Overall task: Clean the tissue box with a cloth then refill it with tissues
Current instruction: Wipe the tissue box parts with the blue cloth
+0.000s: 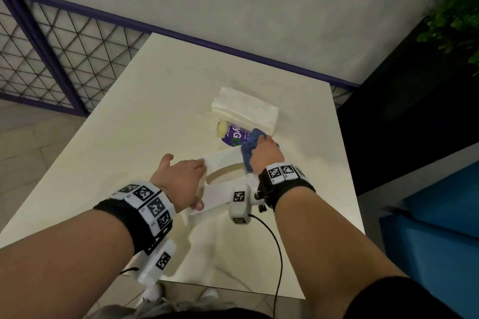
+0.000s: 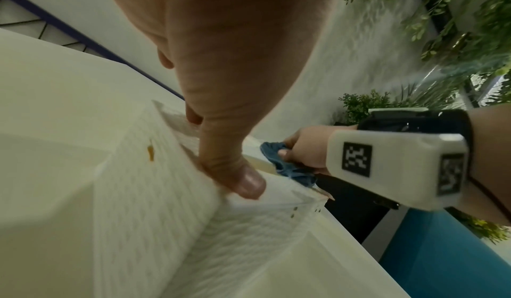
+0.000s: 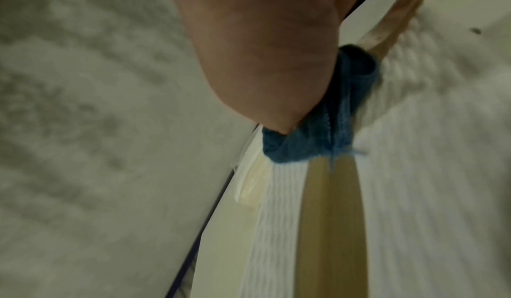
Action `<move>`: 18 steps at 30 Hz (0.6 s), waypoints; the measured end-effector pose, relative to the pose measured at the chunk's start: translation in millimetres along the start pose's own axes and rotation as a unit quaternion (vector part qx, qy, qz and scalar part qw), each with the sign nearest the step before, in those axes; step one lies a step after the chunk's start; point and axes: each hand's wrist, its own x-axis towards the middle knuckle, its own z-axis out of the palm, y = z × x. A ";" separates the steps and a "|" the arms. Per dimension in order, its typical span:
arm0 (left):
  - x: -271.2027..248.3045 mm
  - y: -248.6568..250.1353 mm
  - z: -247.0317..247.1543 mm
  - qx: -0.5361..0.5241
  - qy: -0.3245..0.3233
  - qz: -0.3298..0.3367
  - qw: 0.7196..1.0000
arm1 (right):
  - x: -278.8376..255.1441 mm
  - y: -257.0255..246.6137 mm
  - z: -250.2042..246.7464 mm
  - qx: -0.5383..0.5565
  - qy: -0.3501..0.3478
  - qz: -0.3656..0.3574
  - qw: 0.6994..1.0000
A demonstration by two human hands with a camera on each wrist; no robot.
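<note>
A white tissue box [image 1: 220,160] with an oval slot lies on the white table [image 1: 145,116]. My left hand [image 1: 181,179] grips its left end, thumb on the near side and fingers over the far edge. In the left wrist view the thumb [image 2: 243,180] presses on the textured box [image 2: 155,204], which has a small brown stain. My right hand [image 1: 267,155] clutches a bunched blue cloth [image 1: 247,149] against the box's right end. The right wrist view shows the cloth [image 3: 304,141] on the box top [image 3: 414,193], at the end of the slot.
Behind the box lie a wrapped white tissue pack [image 1: 246,109] and a round purple packet [image 1: 233,136]. A blue seat [image 1: 440,228] stands right of the table, with a plant [image 1: 458,8] above it. A purple mesh railing [image 1: 51,59] runs at the left. The table's near edge is close to my body.
</note>
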 end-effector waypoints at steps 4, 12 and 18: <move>0.9 0.6 -2.0 0.000 0.003 0.009 1.000 | -25.5 -34.2 21.4 0.000 0.021 -0.024 0.999; -0.3 3.2 -3.6 0.031 -0.017 0.007 0.999 | -15.9 -13.7 11.7 0.036 -0.003 -0.011 0.999; -4.2 5.0 -3.7 0.048 0.002 0.020 0.999 | -38.8 -38.5 8.7 -0.001 -0.102 -0.072 0.992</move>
